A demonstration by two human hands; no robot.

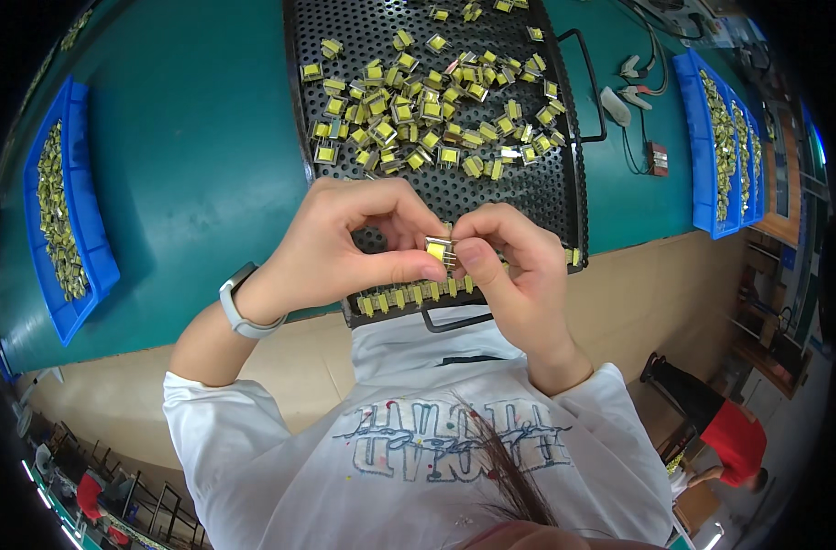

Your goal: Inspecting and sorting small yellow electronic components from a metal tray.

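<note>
A small transformer [437, 250] with yellow tape, a metallic core and thin pins is held up between my two hands, over the near part of a black perforated metal tray [528, 195]. My left hand [344, 240] pinches its body between thumb and fingers. On the pin side, my right hand [520, 270] is closed with its thumb and forefinger at the pins. Beyond my hands, a loose heap of similar transformers [381, 132] lies on the tray. Several more stand in a row [418, 293] along the tray's near edge, partly hidden by my hands.
Wire handles [603, 119] stick out from the tray's sides. Blue bins of transformers stand at the left [95, 229] and right [702, 174] of the green table [198, 119]. Clips with cables [636, 95] lie right of the tray. A person in red [737, 440] bends over at lower right.
</note>
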